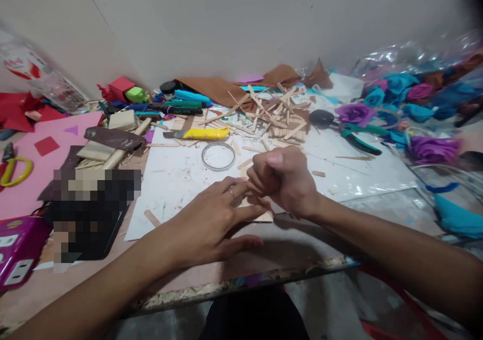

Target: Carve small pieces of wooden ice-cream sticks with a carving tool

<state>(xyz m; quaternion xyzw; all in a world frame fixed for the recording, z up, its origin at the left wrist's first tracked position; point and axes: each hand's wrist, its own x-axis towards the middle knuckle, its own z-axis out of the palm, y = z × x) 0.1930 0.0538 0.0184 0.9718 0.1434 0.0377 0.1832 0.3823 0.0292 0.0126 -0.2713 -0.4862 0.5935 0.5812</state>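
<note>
Resting spread left hand (221, 214) on wood piece (266, 216) at paper's (181, 179) near edge, likely to steady it, with right hand (287, 179) fisted just beside, can't tell around what, if anything.

Left hand (217, 217) — palm down, right hand (287, 181) — curled tightly

Pale tan wooden piece (266, 214), white paper (177, 184), yellow utility knife (207, 133), silver-grey ring (219, 169), purple paper roses (433, 149), pink sheet (22, 199)
</note>
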